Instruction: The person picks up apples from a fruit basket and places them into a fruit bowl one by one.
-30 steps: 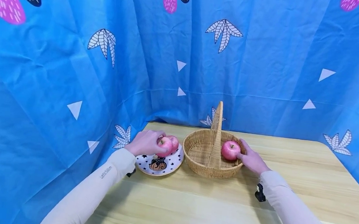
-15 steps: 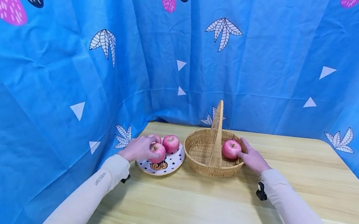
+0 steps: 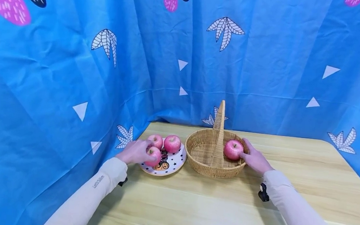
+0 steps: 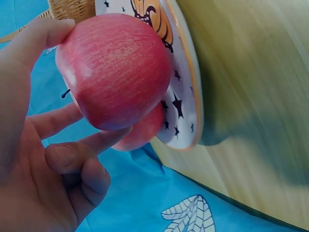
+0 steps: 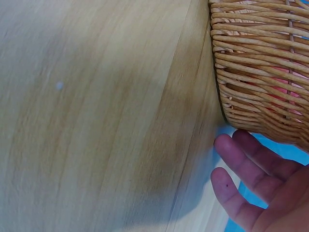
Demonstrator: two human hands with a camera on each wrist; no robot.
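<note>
My left hand [image 3: 134,152] pinches a red apple [image 3: 153,156] between thumb and fingers, over the left side of a white plate [image 3: 177,159] with stars and a pumpkin picture. In the left wrist view that apple [image 4: 116,67] has its stem turned toward the palm, and several fingers are bent. Two more apples sit toward the plate's back, one left [image 3: 156,140] and one right [image 3: 172,144]. My right hand [image 3: 256,161] grips the right rim of a wicker basket [image 3: 208,170], thumb over the edge, fingers outside. Inside, beside the thumb, lies another apple [image 3: 233,149].
The basket's tall handle [image 3: 218,141] arches over its middle. Plate and basket stand side by side on a light wooden table [image 3: 191,206]. A blue patterned curtain [image 3: 261,62] hangs behind the table and along its left side.
My left hand has moved left and slightly down with its apple, uncovering the other two apples on the plate. My right hand and the basket have stayed in place.
</note>
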